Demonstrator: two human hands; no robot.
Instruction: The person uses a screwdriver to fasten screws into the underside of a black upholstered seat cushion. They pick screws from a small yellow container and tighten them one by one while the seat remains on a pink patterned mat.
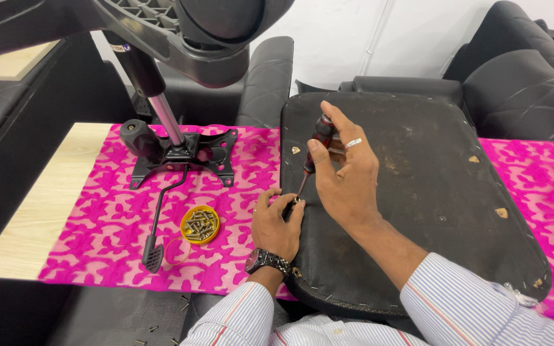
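Gripping a red-black screwdriver (318,144), the right hand (344,173) sets its tip at the seat underside (431,192) edge; the left hand (277,224) pinches a screw (297,201) there. Left of it: yellow lid of screws (199,225).

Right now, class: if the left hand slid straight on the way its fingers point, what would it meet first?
The left hand already touches it: the edge of the flat black fabric-covered seat base, beside the red-and-black-handled screwdriver, whose tip its fingers seem to steady.
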